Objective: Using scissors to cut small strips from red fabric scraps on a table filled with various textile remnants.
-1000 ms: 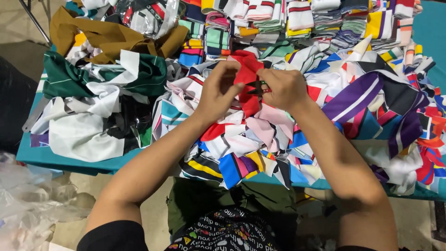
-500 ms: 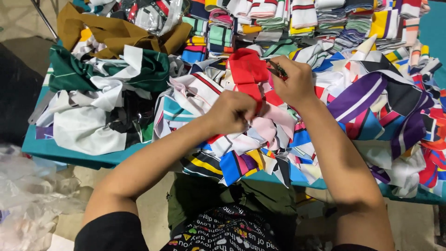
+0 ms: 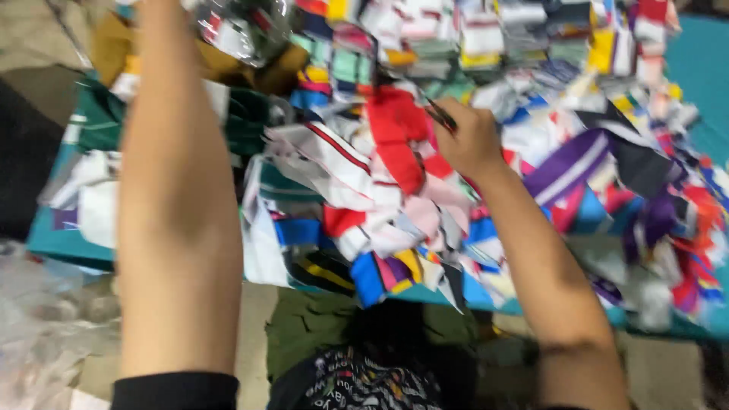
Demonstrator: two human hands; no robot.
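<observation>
My right hand (image 3: 469, 140) rests on a heap of mixed coloured cloth pieces (image 3: 395, 228) on a teal table (image 3: 57, 243). It is closed around a thin dark tool (image 3: 440, 115), which looks like small snips. The tool's tip points up and to the left, beside a red cloth piece (image 3: 395, 137) lying on top of the heap. My left forearm (image 3: 178, 197) is raised high across the left side of the view. Its hand is beyond the top edge and hidden. The picture is blurred by motion.
Stacks of folded striped pieces (image 3: 486, 38) line the back of the table. A brown cloth (image 3: 114, 45) and green-and-white cloth (image 3: 95, 129) lie at the left. Clear crumpled plastic (image 3: 45, 319) sits on the floor at lower left. Purple and red scraps (image 3: 653, 212) cover the right.
My left hand has let go of the cloth heap and swung up out of the top of the view. My right hand stays by the red piece with the tool.
</observation>
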